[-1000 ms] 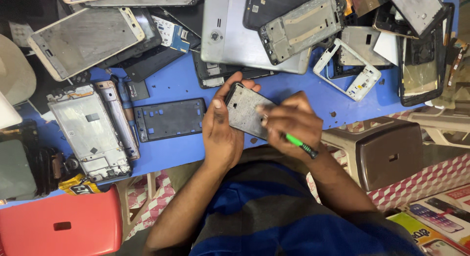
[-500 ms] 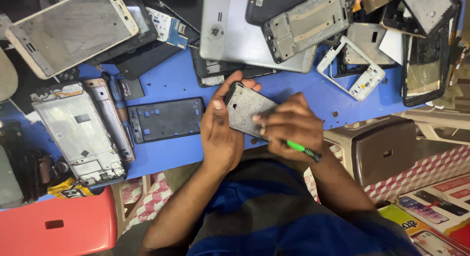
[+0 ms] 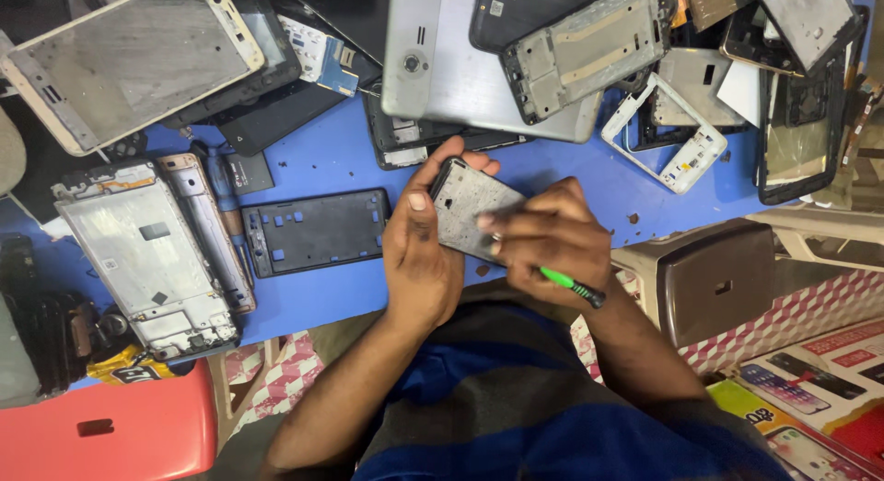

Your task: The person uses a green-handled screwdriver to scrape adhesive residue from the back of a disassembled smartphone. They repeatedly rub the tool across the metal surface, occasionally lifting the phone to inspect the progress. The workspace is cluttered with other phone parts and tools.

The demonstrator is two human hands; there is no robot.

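Note:
My left hand (image 3: 419, 255) grips a grey phone frame (image 3: 465, 209) by its left edge, thumb lying on its face. My right hand (image 3: 543, 242) rests its fingers on the frame's right side and also holds a green-handled screwdriver (image 3: 571, 285), whose handle sticks out to the right past the palm. The frame is held just above the front edge of the blue work mat (image 3: 322, 163). The screwdriver's tip is hidden under my fingers.
A black phone frame (image 3: 316, 231) lies on the mat left of my hands, a silver chassis (image 3: 147, 260) farther left. Piled phone shells, screens and a grey tablet back (image 3: 460, 67) crowd the far side. A red stool (image 3: 110, 430) sits lower left, a brown box (image 3: 714, 278) right.
Both hands keep hold of the grey frame. My right fingers have shifted slightly over its face, and the view has drifted a little.

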